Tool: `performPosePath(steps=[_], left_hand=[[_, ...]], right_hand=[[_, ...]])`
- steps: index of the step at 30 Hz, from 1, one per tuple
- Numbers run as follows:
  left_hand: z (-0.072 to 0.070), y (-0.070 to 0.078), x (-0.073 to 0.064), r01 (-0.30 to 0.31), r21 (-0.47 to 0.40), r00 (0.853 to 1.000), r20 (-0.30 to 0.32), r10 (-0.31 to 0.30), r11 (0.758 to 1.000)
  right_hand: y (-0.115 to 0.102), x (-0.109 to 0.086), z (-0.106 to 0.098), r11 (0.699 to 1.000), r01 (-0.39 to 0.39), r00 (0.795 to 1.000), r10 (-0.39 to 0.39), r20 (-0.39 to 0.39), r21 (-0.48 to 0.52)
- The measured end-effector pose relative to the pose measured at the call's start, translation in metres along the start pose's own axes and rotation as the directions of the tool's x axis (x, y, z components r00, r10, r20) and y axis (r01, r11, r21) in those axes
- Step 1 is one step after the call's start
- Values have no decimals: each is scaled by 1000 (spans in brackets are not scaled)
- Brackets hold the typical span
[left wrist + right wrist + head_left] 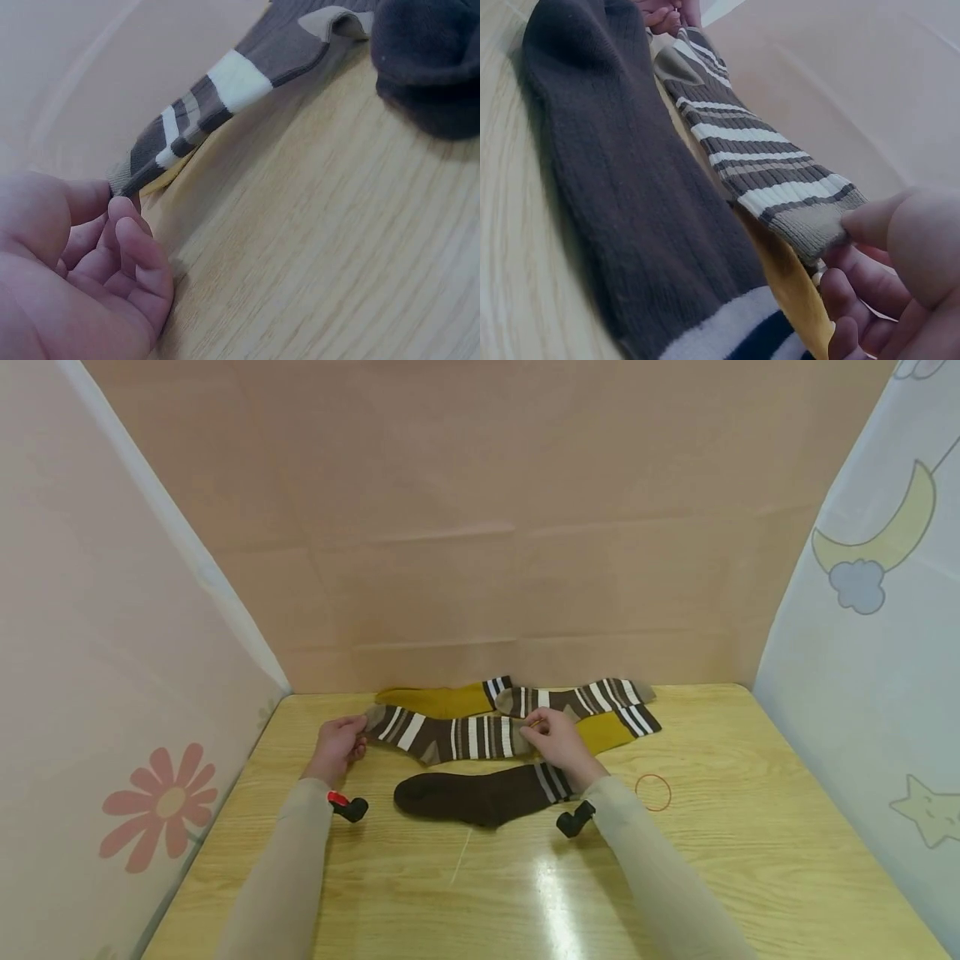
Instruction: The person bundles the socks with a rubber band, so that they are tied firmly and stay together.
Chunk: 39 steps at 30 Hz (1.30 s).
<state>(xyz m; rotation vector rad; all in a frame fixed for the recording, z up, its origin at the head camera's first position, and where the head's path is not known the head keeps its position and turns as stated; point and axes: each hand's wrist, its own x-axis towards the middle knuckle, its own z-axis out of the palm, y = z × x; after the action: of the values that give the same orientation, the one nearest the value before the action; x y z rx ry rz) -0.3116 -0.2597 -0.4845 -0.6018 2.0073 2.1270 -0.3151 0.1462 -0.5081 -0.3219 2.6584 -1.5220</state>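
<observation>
A brown, white and tan striped sock [468, 738] stretches between both hands above the table. My left hand [339, 745] pinches its toe end between thumb and fingers, seen closely in the left wrist view. At the cuff, my right hand [558, 742] pinches the tan band, as the right wrist view shows. A dark brown sock [472, 797] with grey stripes at its cuff lies nearer the front, under the right wrist. Behind the held sock lie a mustard sock [442, 700] and a second striped sock [607, 695]. Another mustard sock [606, 732] is partly hidden by the right hand.
A thin red rubber band [653, 792] lies on the wooden table [420, 893], right of the right wrist. A tan backdrop [525, 543] rises behind the table. Patterned cloth walls stand on the left [112, 610] and right [885, 685].
</observation>
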Motion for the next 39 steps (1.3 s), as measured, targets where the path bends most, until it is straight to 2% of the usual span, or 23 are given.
performPosePath(steps=[5, 10, 16, 21, 29, 35, 39], left_hand=[[-6, -13, 13, -31, 45, 1000, 4, 31, 999], [-5, -11, 9, -48, 79, 998, 32, 45, 996], [-8, -11, 11, -64, 81, 992, 111, 54, 995], [-8, -10, 9, -80, 96, 984, 168, 63, 992], [-1, -7, 0, -142, 214, 971, 222, 93, 966], [0, -8, -3, -167, 241, 962, 251, 105, 956], [1, -10, -6, -184, 243, 955, 272, 115, 952]], right_hand=[[-3, -2, -5, 1000, 13, 1000, -13, -13, 9], [-6, -4, -8, 999, -1, 999, 3, -35, 54], [-7, -7, -15, 993, -18, 999, 24, -49, 113], [-2, -7, -22, 997, 16, 997, -10, -71, 81], [2, -14, -36, 999, 4, 997, 0, -83, 47], [0, -20, -48, 1000, -20, 998, 19, -61, -16], [1, -24, -55, 999, -31, 999, 30, -45, -24]])
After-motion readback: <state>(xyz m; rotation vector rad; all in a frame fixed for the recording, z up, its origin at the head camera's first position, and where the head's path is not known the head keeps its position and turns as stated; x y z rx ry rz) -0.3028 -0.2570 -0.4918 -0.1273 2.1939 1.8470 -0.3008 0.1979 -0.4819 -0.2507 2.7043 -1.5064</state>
